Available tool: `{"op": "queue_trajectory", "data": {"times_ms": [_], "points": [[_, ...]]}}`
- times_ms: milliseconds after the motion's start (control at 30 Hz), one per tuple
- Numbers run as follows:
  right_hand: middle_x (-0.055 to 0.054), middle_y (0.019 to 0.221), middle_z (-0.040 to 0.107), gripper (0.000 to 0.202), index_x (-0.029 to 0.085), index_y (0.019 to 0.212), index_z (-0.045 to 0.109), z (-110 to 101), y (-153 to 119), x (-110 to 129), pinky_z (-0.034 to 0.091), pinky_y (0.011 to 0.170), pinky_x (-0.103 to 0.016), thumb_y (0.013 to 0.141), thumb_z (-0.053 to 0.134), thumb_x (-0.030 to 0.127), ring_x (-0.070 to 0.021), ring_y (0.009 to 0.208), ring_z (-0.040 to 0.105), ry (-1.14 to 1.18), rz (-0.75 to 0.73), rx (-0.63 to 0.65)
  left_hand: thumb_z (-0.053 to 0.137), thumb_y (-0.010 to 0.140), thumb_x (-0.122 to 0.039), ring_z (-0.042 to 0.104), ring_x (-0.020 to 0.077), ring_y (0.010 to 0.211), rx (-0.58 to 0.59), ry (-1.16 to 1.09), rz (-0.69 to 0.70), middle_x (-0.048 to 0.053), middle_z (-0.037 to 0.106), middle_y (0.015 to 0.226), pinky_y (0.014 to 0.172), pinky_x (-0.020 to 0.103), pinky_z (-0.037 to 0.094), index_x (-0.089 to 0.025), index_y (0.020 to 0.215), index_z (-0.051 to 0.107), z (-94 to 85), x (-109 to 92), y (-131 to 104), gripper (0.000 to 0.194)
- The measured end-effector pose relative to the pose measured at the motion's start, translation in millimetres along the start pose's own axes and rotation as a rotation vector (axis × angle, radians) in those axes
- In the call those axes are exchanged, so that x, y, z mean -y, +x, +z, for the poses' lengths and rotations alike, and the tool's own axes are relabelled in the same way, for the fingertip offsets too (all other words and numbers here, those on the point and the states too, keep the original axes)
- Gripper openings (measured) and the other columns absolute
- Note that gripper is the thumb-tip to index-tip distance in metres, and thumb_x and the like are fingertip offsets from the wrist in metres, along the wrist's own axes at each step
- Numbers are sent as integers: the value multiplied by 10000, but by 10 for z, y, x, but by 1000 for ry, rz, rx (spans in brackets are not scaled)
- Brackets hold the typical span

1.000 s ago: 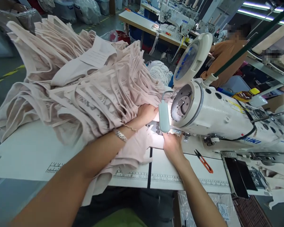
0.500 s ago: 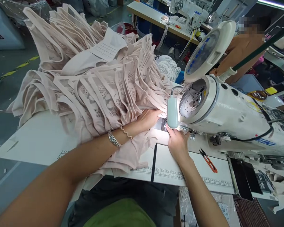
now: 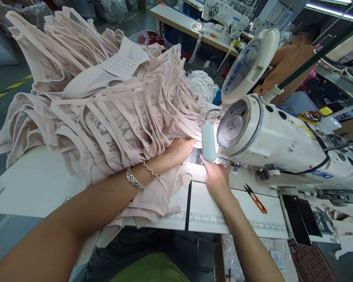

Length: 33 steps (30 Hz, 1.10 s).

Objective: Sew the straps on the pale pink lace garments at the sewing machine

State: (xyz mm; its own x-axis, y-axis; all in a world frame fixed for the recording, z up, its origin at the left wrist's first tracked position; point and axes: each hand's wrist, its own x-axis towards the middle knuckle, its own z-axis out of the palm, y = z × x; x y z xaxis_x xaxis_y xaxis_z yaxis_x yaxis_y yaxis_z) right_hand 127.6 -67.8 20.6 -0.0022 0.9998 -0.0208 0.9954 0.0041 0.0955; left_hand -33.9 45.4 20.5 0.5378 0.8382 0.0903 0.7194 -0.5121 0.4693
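A white industrial sewing machine (image 3: 285, 131) stands to the right, its small pale-green lamp (image 3: 208, 143) shining on the needle area. Close to the needle plate (image 3: 191, 157), my left hand (image 3: 179, 151) is closed on a pale pink garment (image 3: 153, 192), part of which hangs over the table's front edge. My right hand (image 3: 218, 178) grips the garment's edge beside the presser foot, fingers bent together. The lamp partly hides its fingertips and the needle.
A big heap of pale pink lace-panelled garments (image 3: 117, 121) covers the table's left side. Orange-handled thread snips (image 3: 255, 199) lie right of my right hand. A round magnifier (image 3: 250, 64) rises above the machine. Behind it sits a person in brown (image 3: 288, 66).
The view has shifted slightly, moving the scene a little left. The disc at the machine's end now looks smeared, as if turning. Both hands keep nearly the same place at the needle.
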Motion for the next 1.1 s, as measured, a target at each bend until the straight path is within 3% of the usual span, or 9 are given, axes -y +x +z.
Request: {"op": "queue_trajectory", "data": {"times_ms": [533,800,1000,1100], "points": [[-130,983,694,645,230,1431,541,10,43,-8,404,931,-493,867,308,24,-295,873,606,67,35,64,504,896,-152,678,250,775,-34,23,20,73,734,872,637,297,392,-191,1119,707,8,14,-9,305],[-123,909,712,535,201,1338,629,51,65,-85,371,974,-464,900,337,107,-293,940,610,177,-13,-38,535,915,-185,680,242,805,8,-44,-12,77,726,872,659,283,413,-182,1073,703,-43,-7,1,232],[-127,900,707,491,179,1337,611,99,92,-107,384,951,-431,945,314,178,-283,975,615,186,-18,-61,549,907,-166,653,206,959,37,-250,102,89,705,1056,802,267,468,-145,1112,639,-110,122,-135,225],[-141,958,707,443,164,1288,618,148,177,-130,404,936,-412,969,323,253,-287,1010,616,191,-57,-86,524,885,-89,622,176,915,0,-218,223,66,678,1027,787,258,471,-150,1046,630,-130,210,-250,202]]}}
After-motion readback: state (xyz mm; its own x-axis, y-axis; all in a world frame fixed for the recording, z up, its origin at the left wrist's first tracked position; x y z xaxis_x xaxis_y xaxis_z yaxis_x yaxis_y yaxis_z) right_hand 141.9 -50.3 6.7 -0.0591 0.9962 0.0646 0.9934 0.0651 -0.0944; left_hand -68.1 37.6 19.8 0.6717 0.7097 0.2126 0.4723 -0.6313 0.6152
